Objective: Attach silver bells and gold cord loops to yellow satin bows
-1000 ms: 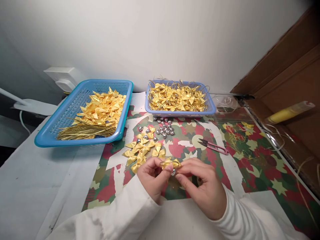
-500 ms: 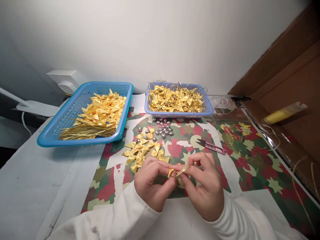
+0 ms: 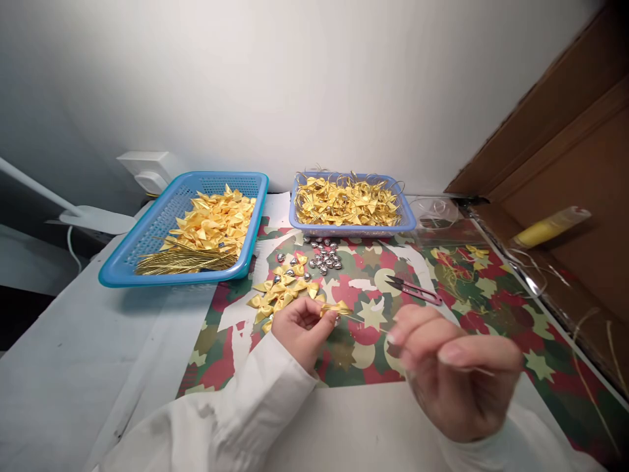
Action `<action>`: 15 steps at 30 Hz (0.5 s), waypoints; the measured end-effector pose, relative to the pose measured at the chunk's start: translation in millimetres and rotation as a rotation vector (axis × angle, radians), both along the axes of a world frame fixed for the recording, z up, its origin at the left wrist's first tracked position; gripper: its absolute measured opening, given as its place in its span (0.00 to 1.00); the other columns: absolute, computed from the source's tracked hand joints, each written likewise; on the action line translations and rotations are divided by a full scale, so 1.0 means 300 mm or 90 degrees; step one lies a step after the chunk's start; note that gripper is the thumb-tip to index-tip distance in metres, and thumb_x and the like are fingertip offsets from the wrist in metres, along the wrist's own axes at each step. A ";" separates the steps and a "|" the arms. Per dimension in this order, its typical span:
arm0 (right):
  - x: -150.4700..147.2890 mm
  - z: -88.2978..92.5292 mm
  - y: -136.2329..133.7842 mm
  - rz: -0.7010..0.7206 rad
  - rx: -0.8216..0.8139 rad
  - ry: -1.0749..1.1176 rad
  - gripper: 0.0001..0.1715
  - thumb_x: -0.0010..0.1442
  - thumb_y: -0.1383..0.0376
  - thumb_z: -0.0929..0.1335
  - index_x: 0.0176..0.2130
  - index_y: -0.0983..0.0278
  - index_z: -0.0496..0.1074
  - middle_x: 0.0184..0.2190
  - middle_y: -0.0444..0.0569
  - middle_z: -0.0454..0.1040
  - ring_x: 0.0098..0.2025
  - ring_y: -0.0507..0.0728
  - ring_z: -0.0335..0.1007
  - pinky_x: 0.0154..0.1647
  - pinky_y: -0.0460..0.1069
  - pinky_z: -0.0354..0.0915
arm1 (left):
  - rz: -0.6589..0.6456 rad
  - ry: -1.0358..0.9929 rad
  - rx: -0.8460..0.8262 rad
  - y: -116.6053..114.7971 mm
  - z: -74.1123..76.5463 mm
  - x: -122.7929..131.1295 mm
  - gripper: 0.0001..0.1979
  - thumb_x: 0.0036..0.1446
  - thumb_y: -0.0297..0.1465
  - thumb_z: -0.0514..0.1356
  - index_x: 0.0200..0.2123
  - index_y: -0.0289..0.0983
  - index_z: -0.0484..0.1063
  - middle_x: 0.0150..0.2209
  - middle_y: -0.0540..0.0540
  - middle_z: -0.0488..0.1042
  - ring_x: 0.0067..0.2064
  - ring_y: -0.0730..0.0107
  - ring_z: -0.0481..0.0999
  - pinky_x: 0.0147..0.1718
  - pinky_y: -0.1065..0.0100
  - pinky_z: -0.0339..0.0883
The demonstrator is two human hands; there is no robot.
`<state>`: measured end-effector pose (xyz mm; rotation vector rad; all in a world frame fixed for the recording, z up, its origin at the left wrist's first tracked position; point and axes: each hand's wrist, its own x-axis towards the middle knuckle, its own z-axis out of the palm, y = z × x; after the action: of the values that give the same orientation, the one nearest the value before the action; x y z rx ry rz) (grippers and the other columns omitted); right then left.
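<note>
Between the thumb and fingers of my left hand [image 3: 302,333] is a yellow satin bow [image 3: 341,307]. Something small and silvery shows under the thumb, too hidden to name. A thin gold cord [image 3: 363,320] runs rightward from the bow to the pinched fingertips of my right hand [image 3: 457,373], which is blurred by motion. Beyond my left hand lie loose yellow bows [image 3: 280,296] and a cluster of small silver bells [image 3: 325,261].
A blue basket [image 3: 162,280] at left holds yellow bows and a bundle of gold cords [image 3: 187,262]. Behind stands a smaller basket [image 3: 354,229] full of bows with cord loops. Pink-handled thread snips [image 3: 417,290] and thread scraps [image 3: 457,272] lie at right.
My right hand has moved away from my left, to the right and nearer me, drawing the cord out straight. The bow in my left hand has shifted slightly up.
</note>
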<state>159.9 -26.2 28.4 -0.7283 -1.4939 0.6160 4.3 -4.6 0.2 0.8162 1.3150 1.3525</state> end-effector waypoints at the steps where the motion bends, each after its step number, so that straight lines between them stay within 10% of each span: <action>1: -0.002 0.018 -0.001 -0.006 0.026 0.081 0.04 0.64 0.64 0.59 0.39 0.55 0.61 0.19 0.40 0.63 0.21 0.54 0.61 0.29 0.55 0.65 | 0.000 -0.006 -0.009 0.002 0.000 0.000 0.12 0.36 0.30 0.67 0.16 0.35 0.65 0.18 0.52 0.70 0.19 0.78 0.68 0.19 0.75 0.61; 15: 0.014 0.112 0.006 -0.174 0.056 0.166 0.06 0.62 0.67 0.63 0.32 0.56 0.62 0.16 0.37 0.49 0.16 0.51 0.42 0.19 0.49 0.59 | -0.064 0.008 -0.045 0.014 -0.005 -0.010 0.12 0.37 0.29 0.67 0.16 0.35 0.64 0.18 0.51 0.70 0.21 0.76 0.68 0.21 0.74 0.63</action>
<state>164.2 -24.4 62.1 -0.7382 -1.1493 0.4161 1.2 -0.4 -1.3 0.8322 1.3072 1.2166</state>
